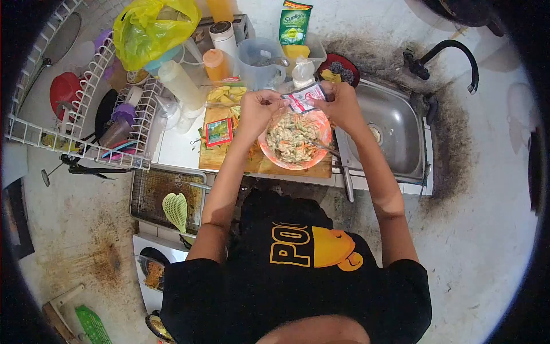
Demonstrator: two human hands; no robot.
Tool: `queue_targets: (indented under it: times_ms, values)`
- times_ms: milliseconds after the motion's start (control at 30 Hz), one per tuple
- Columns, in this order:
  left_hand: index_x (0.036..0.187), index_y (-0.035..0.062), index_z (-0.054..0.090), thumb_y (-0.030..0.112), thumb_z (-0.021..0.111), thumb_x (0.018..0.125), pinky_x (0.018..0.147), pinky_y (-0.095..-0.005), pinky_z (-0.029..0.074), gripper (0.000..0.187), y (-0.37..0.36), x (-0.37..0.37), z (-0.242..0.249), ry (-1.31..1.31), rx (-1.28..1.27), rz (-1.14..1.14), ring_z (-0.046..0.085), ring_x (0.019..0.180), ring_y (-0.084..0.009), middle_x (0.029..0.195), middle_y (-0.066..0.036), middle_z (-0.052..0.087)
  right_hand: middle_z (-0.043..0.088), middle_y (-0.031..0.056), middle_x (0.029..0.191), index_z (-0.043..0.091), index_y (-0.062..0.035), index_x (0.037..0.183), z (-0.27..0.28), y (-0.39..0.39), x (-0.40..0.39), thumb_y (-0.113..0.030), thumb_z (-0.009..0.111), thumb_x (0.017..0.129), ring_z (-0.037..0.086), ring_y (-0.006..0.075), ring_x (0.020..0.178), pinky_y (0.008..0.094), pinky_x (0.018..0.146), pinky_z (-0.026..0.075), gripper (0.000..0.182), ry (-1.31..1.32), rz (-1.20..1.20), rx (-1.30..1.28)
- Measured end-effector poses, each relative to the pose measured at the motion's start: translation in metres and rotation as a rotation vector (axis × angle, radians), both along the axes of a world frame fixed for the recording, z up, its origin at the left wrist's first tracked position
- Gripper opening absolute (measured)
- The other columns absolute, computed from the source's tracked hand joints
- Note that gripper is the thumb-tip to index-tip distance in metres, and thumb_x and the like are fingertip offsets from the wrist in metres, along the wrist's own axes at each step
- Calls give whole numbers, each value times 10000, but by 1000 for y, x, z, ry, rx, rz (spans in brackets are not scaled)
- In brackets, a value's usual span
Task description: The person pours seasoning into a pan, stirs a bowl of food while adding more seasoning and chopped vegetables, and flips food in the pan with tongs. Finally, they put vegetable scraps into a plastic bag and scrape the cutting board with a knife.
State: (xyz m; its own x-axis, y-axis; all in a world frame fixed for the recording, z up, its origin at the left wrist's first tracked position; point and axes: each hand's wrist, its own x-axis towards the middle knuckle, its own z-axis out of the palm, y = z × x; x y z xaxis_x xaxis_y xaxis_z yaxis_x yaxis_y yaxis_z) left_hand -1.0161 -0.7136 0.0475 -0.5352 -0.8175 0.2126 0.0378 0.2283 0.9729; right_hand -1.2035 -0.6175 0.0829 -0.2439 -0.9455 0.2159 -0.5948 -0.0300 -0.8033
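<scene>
A small white and red sachet (303, 98) is stretched between my two hands above the bowl. My left hand (259, 112) pinches its left end, and my right hand (342, 108) grips the right end, both with fingers closed. Beneath it stands an orange-pink bowl (299, 165), holding a pale mixture with shredded vegetables (289, 137). A spoon handle (329, 150) sticks out over the bowl's right rim. The bowl rests on a wooden cutting board (263, 167). To the left of the bowl lies a red and green packet (219, 132). Whether the sachet is torn cannot be made out.
A knife (348, 183) juts over the counter edge beside the steel sink (389, 129). Behind the board stand a clear jug (259, 63), an orange-capped bottle (216, 64) and a green Sunlight pouch (295, 24). A white dish rack (123, 109) is at left.
</scene>
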Motion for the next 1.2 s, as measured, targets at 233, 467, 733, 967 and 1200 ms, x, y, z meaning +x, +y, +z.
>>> queue_targets:
  times_ms: [233,467,733,967,1200]
  values:
    - [764,-32,678,54,728,714,542,-229,439,110,-8,12,-4,-87,-23,-71,532,574,-57,641,-44,644,636,176,700,666,13,845,23,-2,19,-112,737,686,606,213,588,318,581,441,215,115,28,66]
    - [758,-29,682,63,743,706,560,-228,441,122,-8,9,-8,-66,35,-81,547,594,-71,656,-53,652,626,205,728,673,3,869,25,1,19,-112,745,666,625,294,627,327,598,455,244,185,38,49]
    - [962,-9,659,61,675,786,733,-237,465,190,-2,16,13,37,172,-184,602,770,-95,871,-56,671,626,200,711,674,-3,878,41,23,-3,-130,746,676,603,270,584,335,571,447,249,285,-96,153]
    - [987,-39,644,115,633,840,685,-222,472,213,-12,28,3,62,155,-157,598,732,-81,833,-68,667,516,138,586,663,7,843,47,41,19,-107,738,690,439,176,503,315,482,351,205,274,-164,39]
    - [985,-62,626,177,582,880,724,-281,482,265,-11,38,3,84,227,-193,619,760,-156,875,-122,665,612,200,681,675,-11,866,57,56,26,-119,728,691,583,299,539,343,529,428,213,198,-227,243]
